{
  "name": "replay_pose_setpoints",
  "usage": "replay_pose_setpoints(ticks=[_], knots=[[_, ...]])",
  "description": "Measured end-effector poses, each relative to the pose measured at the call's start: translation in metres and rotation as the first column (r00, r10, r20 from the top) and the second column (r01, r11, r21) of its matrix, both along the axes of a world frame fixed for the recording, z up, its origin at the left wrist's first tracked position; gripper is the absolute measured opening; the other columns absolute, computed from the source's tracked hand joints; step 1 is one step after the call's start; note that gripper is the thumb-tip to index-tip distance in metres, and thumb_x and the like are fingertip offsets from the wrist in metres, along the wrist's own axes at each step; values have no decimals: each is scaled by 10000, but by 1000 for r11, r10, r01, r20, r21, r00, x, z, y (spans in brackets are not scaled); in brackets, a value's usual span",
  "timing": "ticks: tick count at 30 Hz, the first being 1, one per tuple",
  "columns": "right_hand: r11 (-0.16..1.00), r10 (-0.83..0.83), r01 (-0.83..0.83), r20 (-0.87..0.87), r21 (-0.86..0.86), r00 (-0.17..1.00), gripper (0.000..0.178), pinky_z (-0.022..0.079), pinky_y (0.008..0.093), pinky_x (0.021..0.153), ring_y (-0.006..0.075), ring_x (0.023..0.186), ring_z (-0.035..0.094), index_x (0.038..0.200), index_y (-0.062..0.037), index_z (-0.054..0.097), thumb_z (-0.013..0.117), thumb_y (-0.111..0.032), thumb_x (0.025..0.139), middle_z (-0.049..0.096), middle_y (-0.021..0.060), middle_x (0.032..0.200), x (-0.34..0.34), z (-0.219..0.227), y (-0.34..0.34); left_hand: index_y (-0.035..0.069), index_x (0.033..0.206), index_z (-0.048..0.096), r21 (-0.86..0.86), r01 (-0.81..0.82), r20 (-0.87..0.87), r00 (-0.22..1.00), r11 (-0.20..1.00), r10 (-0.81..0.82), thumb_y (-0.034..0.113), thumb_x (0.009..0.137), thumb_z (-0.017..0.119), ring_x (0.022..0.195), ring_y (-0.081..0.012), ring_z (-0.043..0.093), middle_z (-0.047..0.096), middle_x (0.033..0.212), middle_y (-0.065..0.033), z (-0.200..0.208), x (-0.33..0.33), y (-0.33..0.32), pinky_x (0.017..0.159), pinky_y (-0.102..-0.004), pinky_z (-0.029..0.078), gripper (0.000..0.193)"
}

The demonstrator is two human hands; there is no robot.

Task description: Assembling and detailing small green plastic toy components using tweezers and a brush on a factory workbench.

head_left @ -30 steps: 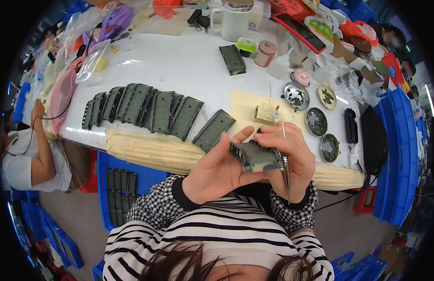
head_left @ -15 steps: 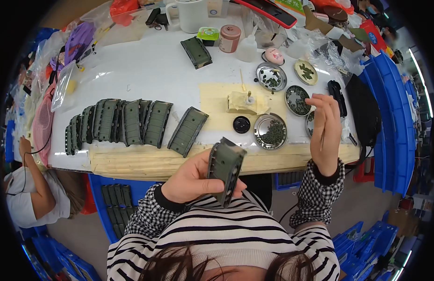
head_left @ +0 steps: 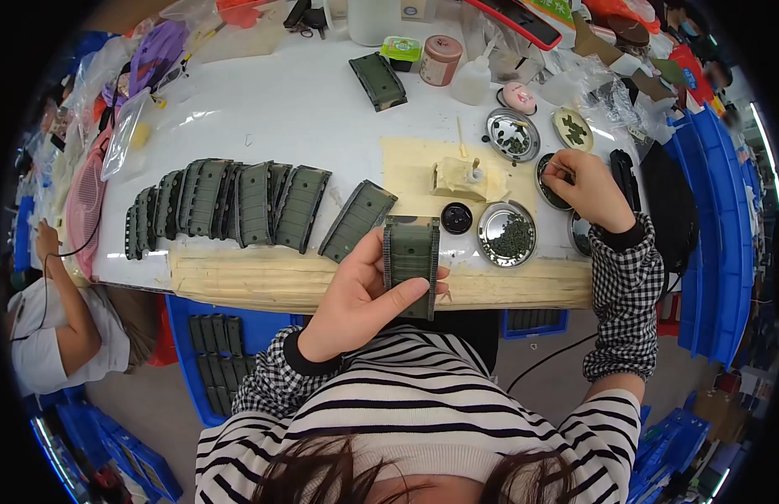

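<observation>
My left hand [head_left: 347, 302] grips a dark green ribbed plastic part [head_left: 411, 244] with toothed-looking long edges, thumb across its face, upright in front of my chest. My right hand [head_left: 589, 189] reaches into a round metal dish [head_left: 544, 186] at the right. Its fingertips are pinched together over the dish; whatever is between them is too small to make out. The hand hides much of that dish. Several similar green parts [head_left: 255, 202] stand in a leaning row on the table's left, and one [head_left: 360, 220] lies just beyond the held part.
A dish of small green pieces [head_left: 509, 239], a black round pot [head_left: 456, 218] and a tape-wrapped block [head_left: 465, 178] sit mid-table. More dishes, a squeeze bottle [head_left: 471, 82] and a pink tin [head_left: 441, 60] stand behind. Blue racks [head_left: 713, 244] rise at the right; another person sits left.
My right hand has moved from open above the dishes down into one, its fingers now pinched. The held green part has turned more upright and risen slightly. The whole view has shifted.
</observation>
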State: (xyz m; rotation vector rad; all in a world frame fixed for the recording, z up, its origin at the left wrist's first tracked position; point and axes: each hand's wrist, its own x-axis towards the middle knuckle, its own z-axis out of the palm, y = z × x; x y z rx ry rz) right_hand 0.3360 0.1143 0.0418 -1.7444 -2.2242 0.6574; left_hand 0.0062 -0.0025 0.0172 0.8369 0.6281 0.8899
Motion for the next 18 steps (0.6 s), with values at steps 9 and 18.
replay_pose_setpoints(ticks=[9,18], knots=[[976,2,-6,16,216,1000,113,354,235,510,57,553,442,799,18,595,671,-63,782,597,35,704,1,10,-4,9,1389,334,167,-64,-101,992,984,82,-44,937,536,1104,-222,613,601,1178,-166,-9,-2,-3,959,-361,515,498],[941,57,77,-379,329,924,187,286,206,441,45,486,383,932,-36,720,706,62,773,682,30,807,-82,35,-85,-12,1373,345,182,-33,-104,993,983,52,-60,929,538,1113,-205,598,587,1186,-149,-8,-1,-4,983,-356,498,486]])
